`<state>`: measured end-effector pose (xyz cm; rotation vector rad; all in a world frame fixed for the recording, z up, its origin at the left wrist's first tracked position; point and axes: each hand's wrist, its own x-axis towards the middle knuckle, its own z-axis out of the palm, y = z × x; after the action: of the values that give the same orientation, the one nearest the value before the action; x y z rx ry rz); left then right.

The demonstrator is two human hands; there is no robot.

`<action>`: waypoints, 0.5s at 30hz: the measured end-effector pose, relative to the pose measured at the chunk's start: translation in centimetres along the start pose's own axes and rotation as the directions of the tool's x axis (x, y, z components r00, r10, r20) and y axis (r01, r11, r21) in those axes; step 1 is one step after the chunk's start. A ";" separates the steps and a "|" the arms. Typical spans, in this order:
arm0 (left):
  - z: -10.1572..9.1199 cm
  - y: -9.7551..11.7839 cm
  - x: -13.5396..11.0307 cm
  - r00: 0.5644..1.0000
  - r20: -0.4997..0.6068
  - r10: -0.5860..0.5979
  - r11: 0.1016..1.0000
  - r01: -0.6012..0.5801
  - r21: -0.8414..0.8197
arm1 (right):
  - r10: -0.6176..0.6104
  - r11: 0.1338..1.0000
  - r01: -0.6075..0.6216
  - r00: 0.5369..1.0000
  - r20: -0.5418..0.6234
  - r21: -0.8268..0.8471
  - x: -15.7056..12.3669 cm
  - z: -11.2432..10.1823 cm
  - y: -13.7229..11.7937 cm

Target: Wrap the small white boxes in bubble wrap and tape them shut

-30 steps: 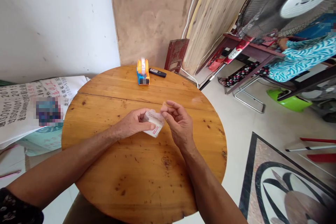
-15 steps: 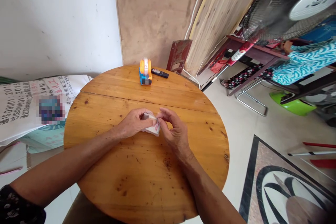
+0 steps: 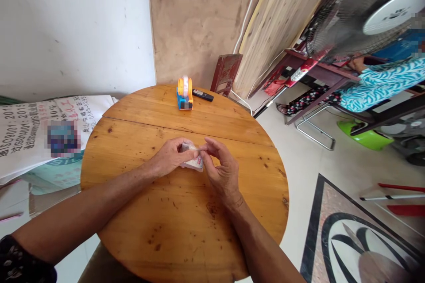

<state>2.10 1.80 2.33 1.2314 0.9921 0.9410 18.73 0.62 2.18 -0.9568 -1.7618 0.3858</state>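
A small pale packet (image 3: 193,163) with red print, in what looks like clear wrapping, is between my hands above the round wooden table (image 3: 179,216). My left hand (image 3: 171,155) grips it from the left, thumb pressed across its top. The thumb and index finger of my right hand (image 3: 221,166) pinch at the packet's upper right edge. Whatever bit lies between those fingertips is too small to make out. Farther back stands an orange and blue tape dispenser (image 3: 184,93), with a black remote control (image 3: 202,95) lying just right of it.
A dark red wooden chair (image 3: 226,73) stands behind the table. White printed sacks (image 3: 29,128) lie at the left. To the right are a standing fan (image 3: 352,17), a seated person in a patterned teal top (image 3: 381,82) and a green basin (image 3: 365,135).
The view has shifted slightly. My left hand keeps its grip on the packet, and my right fingertips still pinch its edge with hardly any movement.
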 end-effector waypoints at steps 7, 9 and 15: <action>-0.3 0.3 0.1 0.989 0.085 -0.121 0.958 0.139 -0.249 | 0.003 1.000 -0.003 1.000 0.006 -0.031 0.0 -0.1 0.2; -0.4 0.3 0.2 0.986 0.091 -0.138 0.942 0.159 -0.294 | 0.007 0.999 -0.007 1.000 0.004 -0.033 0.0 -0.1 0.1; -0.4 0.2 0.1 0.984 0.078 -0.160 0.936 0.176 -0.305 | -0.048 0.997 0.048 0.999 0.004 -0.065 -0.1 -0.2 0.3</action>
<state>1.77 2.06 2.49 0.8877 0.8550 0.8863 19.07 0.67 2.05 -0.9580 -1.8052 0.3008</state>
